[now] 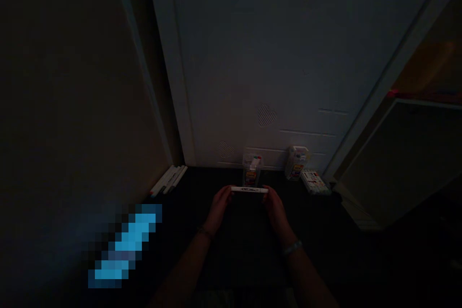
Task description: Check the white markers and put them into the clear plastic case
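Note:
The scene is very dark. I hold a white marker (pixel 249 189) level in front of me, one end in each hand. My left hand (pixel 219 208) pinches its left end and my right hand (pixel 275 208) pinches its right end. Both hands hover over a dark floor. Just beyond the marker stands a clear marker box (pixel 251 167) with colored caps showing.
A second clear box (pixel 297 162) and a row of markers (pixel 314 182) lie at the right, against a white door (pixel 274 67). Several white markers (pixel 169 179) lie by the left wall. A dark panel (pixel 397 163) leans at the right. A blue pixelated patch (pixel 124 246) sits lower left.

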{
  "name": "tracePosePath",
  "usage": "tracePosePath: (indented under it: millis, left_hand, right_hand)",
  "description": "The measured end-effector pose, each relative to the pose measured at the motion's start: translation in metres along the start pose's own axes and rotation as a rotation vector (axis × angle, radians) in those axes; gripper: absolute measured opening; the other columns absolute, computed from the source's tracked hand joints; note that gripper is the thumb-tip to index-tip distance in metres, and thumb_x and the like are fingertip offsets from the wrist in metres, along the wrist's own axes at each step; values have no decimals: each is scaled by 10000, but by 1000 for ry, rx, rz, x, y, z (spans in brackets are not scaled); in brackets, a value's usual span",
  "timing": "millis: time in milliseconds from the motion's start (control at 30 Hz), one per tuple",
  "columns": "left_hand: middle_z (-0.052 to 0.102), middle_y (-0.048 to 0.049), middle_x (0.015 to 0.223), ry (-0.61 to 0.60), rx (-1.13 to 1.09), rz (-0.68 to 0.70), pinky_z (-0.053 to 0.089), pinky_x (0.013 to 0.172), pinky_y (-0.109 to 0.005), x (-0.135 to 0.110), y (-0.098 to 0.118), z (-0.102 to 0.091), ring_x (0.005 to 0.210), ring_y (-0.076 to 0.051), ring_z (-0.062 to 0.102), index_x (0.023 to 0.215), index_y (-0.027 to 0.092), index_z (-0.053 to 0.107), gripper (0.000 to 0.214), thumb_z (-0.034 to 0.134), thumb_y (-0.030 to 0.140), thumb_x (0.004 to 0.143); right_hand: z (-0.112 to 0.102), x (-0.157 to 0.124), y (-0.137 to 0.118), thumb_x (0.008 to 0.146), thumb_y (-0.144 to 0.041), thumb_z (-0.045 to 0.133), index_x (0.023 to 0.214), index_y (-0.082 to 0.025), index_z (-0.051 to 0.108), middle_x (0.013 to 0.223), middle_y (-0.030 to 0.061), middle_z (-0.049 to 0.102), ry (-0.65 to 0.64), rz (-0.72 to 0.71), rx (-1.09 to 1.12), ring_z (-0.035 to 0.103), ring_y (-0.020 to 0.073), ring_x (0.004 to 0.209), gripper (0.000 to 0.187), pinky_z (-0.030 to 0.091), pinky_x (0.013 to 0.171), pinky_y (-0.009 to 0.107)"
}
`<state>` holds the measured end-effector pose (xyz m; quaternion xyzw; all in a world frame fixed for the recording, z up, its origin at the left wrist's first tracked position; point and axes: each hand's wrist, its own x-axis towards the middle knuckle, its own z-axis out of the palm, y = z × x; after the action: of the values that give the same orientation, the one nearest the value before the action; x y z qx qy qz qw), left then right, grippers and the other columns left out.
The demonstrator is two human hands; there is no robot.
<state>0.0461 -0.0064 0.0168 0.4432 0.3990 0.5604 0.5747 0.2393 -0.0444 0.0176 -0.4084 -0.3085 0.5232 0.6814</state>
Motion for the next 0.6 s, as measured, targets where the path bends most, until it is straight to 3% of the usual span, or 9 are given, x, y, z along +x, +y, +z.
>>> tracePosePath:
  millis: [600]
  left_hand:
    - [527,25,663,46,-8,-19,340,554,-190,-2,2,4,578,-80,451,813,171,610,380,593,532,693]
  right_hand:
    - [1,-1,-1,740,-470,556,965,-239,643,705,-7,565,-12,-33,-68,512,136,655,333,417,633,257]
